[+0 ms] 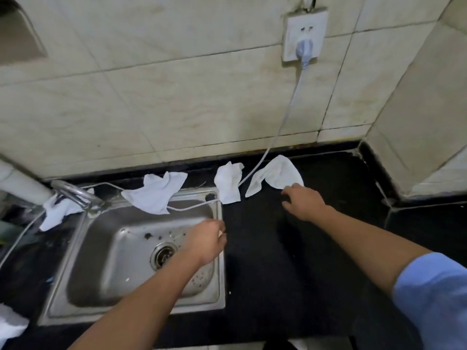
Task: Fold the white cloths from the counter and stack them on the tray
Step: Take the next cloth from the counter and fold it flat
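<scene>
Several crumpled white cloths lie along the back of the black counter (265, 248). One cloth (276, 174) lies at the right, a second cloth (227, 185) just left of it, and a third cloth (156, 194) droops over the sink's back rim. A fourth cloth (56, 209) sits by the faucet. My right hand (304, 202) reaches out with spread fingers, its fingertips touching the near edge of the right cloth. My left hand (207, 241) hovers over the sink's right rim, fingers loosely curled, holding nothing I can make out. No tray is in view.
A steel sink (83, 274) with a drain fills the left. A faucet (75, 194) stands at its back left. A grey cable (285, 117) runs from the wall socket (304, 36) under the second cloth and across the sink. More white fabric (10, 324) shows at the bottom left.
</scene>
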Action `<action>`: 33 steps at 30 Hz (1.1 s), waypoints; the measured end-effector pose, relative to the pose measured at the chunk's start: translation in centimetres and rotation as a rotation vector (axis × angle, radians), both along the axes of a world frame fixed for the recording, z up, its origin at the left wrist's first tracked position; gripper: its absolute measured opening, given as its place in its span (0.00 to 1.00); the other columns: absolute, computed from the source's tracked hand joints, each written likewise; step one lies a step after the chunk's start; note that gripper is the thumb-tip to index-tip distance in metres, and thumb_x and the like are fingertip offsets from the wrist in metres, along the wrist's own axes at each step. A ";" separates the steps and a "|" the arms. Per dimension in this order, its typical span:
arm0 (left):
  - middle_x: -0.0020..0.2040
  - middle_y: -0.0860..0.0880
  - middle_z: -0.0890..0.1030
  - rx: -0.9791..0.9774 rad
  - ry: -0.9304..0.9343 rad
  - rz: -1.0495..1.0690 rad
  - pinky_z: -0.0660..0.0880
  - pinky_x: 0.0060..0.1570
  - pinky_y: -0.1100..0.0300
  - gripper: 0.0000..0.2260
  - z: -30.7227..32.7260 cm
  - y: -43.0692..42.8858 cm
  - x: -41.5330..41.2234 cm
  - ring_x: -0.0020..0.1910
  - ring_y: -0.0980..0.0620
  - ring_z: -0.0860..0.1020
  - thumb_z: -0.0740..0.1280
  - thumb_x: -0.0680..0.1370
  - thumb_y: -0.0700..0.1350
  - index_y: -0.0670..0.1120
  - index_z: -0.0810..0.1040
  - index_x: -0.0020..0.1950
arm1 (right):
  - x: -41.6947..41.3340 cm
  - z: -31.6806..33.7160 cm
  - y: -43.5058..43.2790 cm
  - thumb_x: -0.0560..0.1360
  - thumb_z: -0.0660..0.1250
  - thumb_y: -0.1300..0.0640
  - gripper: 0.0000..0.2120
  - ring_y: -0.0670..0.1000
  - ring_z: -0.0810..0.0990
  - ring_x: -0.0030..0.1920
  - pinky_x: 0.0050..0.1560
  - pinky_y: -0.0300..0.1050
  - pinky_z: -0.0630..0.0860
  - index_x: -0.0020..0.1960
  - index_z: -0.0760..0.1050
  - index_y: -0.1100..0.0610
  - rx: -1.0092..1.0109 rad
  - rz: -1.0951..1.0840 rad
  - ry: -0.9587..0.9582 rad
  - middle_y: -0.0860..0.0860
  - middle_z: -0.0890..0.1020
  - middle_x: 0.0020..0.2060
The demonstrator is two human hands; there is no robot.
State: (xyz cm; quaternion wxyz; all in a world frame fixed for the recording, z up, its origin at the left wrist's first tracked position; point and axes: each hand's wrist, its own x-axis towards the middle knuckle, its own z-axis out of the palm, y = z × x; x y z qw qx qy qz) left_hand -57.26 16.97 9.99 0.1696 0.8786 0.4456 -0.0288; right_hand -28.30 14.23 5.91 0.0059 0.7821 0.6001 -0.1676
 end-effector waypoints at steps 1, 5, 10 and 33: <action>0.49 0.47 0.81 0.005 0.004 0.019 0.72 0.45 0.55 0.07 -0.2 0.6 0.3 0.49 0.46 0.78 0.62 0.76 0.47 0.47 0.77 0.50 | 0.5 -0.7 1.8 0.77 0.61 0.48 0.20 0.58 0.77 0.55 0.51 0.51 0.74 0.68 0.68 0.52 -0.004 -0.004 0.016 0.54 0.72 0.62; 0.50 0.49 0.82 0.005 0.040 0.113 0.74 0.47 0.56 0.10 -0.6 1.9 0.7 0.49 0.47 0.79 0.62 0.77 0.49 0.49 0.78 0.53 | 1.3 -3.6 8.5 0.77 0.62 0.52 0.26 0.62 0.76 0.57 0.53 0.54 0.76 0.74 0.60 0.54 0.000 0.026 0.105 0.57 0.64 0.71; 0.53 0.51 0.81 -0.036 0.071 0.199 0.74 0.48 0.57 0.11 -1.7 3.1 0.5 0.51 0.49 0.79 0.62 0.78 0.51 0.50 0.78 0.57 | 1.1 -7.1 13.0 0.78 0.61 0.54 0.30 0.63 0.72 0.64 0.59 0.54 0.73 0.77 0.55 0.50 -0.092 0.037 0.108 0.57 0.51 0.77; 0.48 0.47 0.81 -0.240 0.033 -0.141 0.74 0.43 0.56 0.08 -9.7 4.8 -0.1 0.46 0.48 0.78 0.62 0.78 0.48 0.47 0.78 0.52 | -7.9 -8.2 -10.3 0.74 0.62 0.57 0.15 0.53 0.71 0.60 0.50 0.47 0.72 0.59 0.74 0.53 -0.229 0.089 0.222 0.50 0.71 0.60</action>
